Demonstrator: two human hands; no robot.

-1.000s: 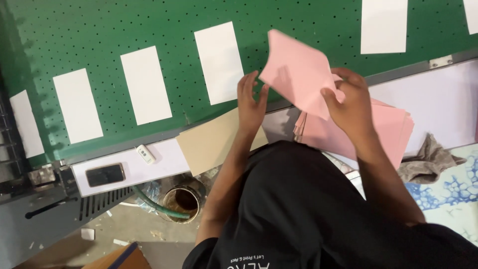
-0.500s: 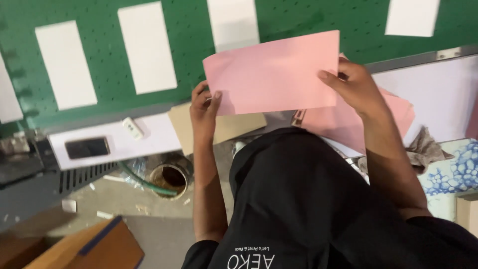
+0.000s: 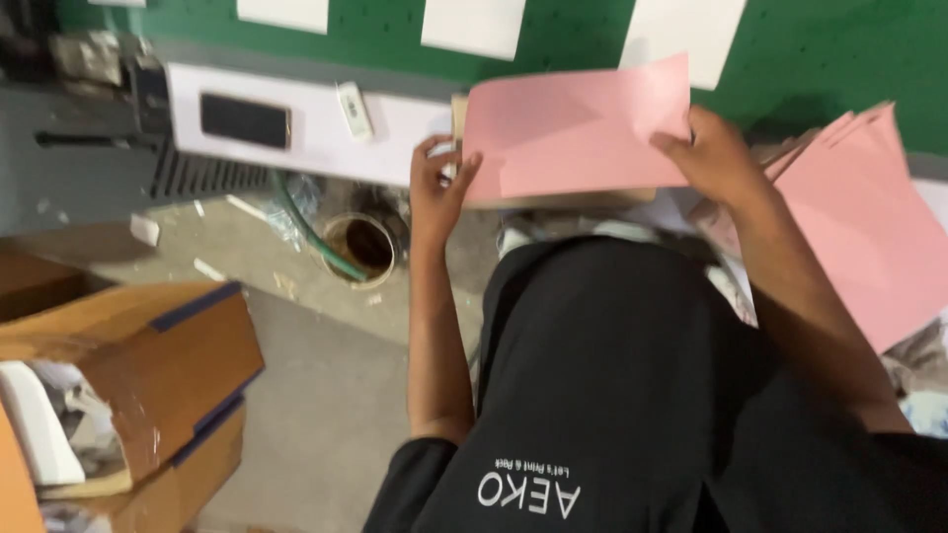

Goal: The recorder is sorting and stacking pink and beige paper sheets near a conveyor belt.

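pink sheet [image 3: 578, 128] is held flat and level above the bench edge, its left end pinched by the left hand [image 3: 437, 188], its right end gripped by the right hand [image 3: 713, 158]. against the earlier views it has come down from a tilted, raised position and the view has swung lower, so the sheet now covers most of the tan board [image 3: 553, 197] beneath. the handling appears to be a lay-down or alignment of the sheet. pink stack [image 3: 869, 217] lies just right, cut off by the frame edge. white panels [image 3: 474, 25] on the green table [image 3: 839, 49] are cropped at top. the phone [image 3: 245, 120] is blurred; the floor can [image 3: 358, 247] contents are unclear.
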